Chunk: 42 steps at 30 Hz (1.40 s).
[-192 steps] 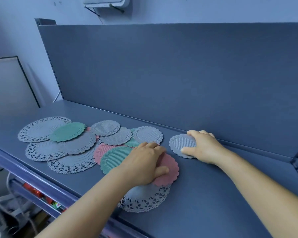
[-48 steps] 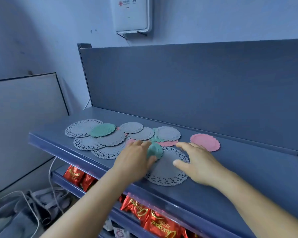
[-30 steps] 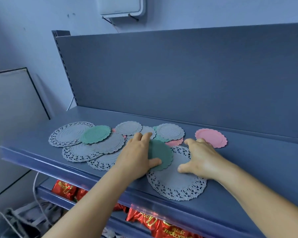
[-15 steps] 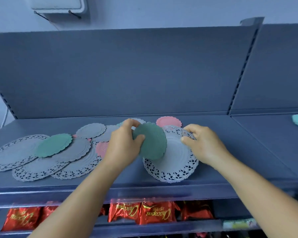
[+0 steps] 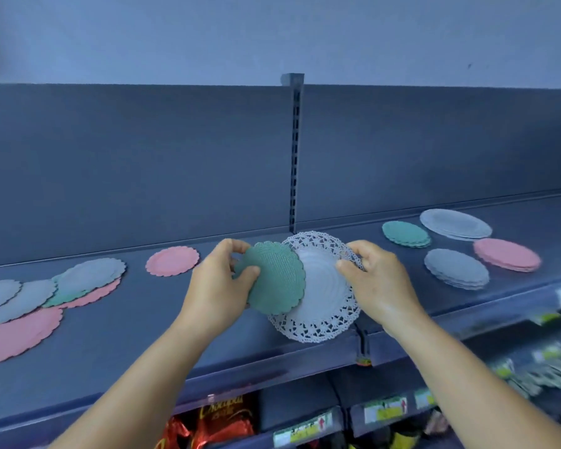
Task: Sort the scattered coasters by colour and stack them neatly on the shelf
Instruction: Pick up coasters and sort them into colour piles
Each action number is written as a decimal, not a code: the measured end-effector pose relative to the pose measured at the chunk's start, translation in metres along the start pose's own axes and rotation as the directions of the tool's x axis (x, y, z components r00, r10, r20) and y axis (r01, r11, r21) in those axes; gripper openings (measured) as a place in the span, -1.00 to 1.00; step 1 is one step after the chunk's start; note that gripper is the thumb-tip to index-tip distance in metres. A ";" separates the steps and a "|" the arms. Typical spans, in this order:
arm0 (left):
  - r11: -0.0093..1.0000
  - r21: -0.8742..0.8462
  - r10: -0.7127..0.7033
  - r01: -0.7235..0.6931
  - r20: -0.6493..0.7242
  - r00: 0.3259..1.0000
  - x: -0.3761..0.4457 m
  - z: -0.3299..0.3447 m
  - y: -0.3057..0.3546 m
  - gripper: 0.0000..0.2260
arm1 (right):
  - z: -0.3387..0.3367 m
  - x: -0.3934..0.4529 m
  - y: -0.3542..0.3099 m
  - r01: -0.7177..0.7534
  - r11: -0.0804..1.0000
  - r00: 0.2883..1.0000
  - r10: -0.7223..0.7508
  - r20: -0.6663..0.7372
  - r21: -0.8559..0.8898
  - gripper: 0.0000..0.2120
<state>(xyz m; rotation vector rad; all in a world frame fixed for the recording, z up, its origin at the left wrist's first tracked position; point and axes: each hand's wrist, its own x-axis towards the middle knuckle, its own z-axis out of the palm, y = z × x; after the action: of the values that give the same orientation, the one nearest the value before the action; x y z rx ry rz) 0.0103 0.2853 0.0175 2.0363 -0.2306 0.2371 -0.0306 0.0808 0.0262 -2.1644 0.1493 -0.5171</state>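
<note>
Left hand [image 5: 217,288] pinches the green coaster [image 5: 277,280] by its left rim, lifted over mid-shelf [image 5: 127,335]. Right hand [image 5: 374,281] grips the grey doily [image 5: 321,303] by its right rim, fingers curled. Sorted stacks, green [image 5: 406,233], grey [image 5: 456,268] and pink [image 5: 507,259], sit toward the shelf's right end.

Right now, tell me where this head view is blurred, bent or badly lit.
Head view: the lower right corner is smeared, so the price tags cannot be read; the wide lens bows the shelf edge and stretches the pink coaster at the left; the light is dim, flat and bluish, with no glare; the green coaster and lace doily in the hands are sharp.
</note>
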 end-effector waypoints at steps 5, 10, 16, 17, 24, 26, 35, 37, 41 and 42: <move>1.000 -0.031 0.008 -0.007 0.028 1.000 0.002 0.077 0.039 -0.82 | -0.063 0.016 0.057 -0.026 1.000 0.999 0.025 -0.044 -0.017 -0.87; 0.998 -0.052 0.026 -0.022 0.066 0.997 0.008 0.140 0.070 -0.84 | -0.115 0.031 0.101 -0.047 0.998 0.995 0.042 -0.093 -0.047 -0.81; 0.997 -0.043 0.064 -0.058 0.135 0.989 0.032 0.194 0.101 -0.88 | -0.154 0.059 0.140 -0.107 0.994 0.986 0.102 -0.131 -0.034 -0.73; 0.996 -0.053 0.072 -0.065 0.146 0.987 0.038 0.202 0.104 -0.87 | -0.158 0.064 0.146 -0.103 0.994 0.985 0.098 -0.142 -0.031 -0.71; 0.991 -0.071 0.126 -0.113 0.206 0.971 0.094 0.255 0.121 -0.86 | -0.188 0.116 0.173 -0.166 0.981 0.961 0.139 -0.239 -0.096 -0.82; 0.989 -0.080 0.135 -0.121 0.214 0.967 0.110 0.268 0.124 -0.86 | -0.196 0.134 0.180 -0.186 0.980 0.953 0.162 -0.258 -0.074 -0.86; 0.992 -0.024 0.127 -0.125 0.231 0.965 0.158 0.312 0.129 -0.89 | -0.215 0.212 0.225 -0.211 0.975 0.938 0.184 -0.293 -0.064 -0.86; 0.994 -0.012 0.108 -0.108 0.214 0.971 0.167 0.320 0.129 -0.89 | -0.217 0.233 0.239 -0.228 0.972 0.934 0.203 -0.294 -0.055 -0.84; 0.996 0.042 0.066 -0.074 0.172 0.983 0.177 0.336 0.127 -0.88 | -0.215 0.276 0.266 -0.252 0.967 0.942 0.237 -0.238 -0.033 -0.83; 0.997 0.052 0.051 -0.060 0.159 0.986 0.179 0.340 0.126 -0.88 | -0.214 0.284 0.271 -0.253 0.966 0.947 0.236 -0.217 -0.053 -0.83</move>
<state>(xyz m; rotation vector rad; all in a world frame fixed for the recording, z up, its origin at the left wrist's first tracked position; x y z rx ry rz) 0.1727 -0.0851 0.0182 2.1090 -0.3836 0.1177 0.1590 -0.3241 0.0126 -2.1262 0.5559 -0.6012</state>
